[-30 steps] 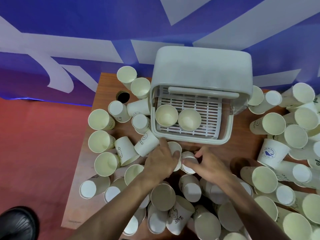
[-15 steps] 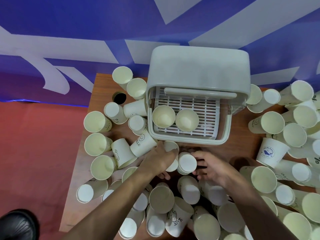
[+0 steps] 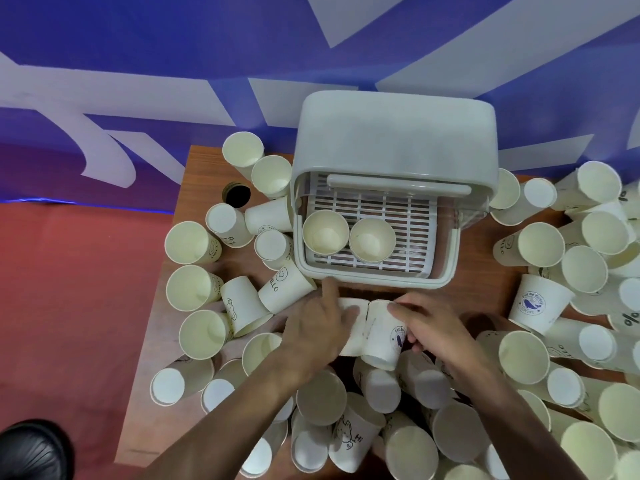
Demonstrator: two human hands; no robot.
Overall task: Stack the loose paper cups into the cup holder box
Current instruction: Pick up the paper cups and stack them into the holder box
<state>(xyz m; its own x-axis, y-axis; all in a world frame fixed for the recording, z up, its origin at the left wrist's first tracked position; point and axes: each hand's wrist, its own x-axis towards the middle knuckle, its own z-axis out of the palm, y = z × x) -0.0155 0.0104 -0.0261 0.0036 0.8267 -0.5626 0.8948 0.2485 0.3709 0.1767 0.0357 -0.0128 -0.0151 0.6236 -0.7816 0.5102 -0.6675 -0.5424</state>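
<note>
The pale grey cup holder box (image 3: 394,140) stands at the back of the wooden table (image 3: 166,306), lid raised. Two cups (image 3: 325,233) stand upright on its slatted tray, side by side. Just in front of the box my left hand (image 3: 311,327) grips one white paper cup (image 3: 353,336). My right hand (image 3: 433,327) grips a second cup (image 3: 382,336) with a blue logo. Both cups are tilted, mouths toward me, and they touch side by side.
Several loose paper cups (image 3: 194,289) lie and stand on the left, along the near edge and in a heap on the right (image 3: 540,244). A round black hole (image 3: 237,195) sits in the table's back left corner. A black shoe (image 3: 31,452) shows on the red floor.
Both hands have lifted their cups from lying flat and turned them, bottoms swinging away from me. The two cups now press against each other.
</note>
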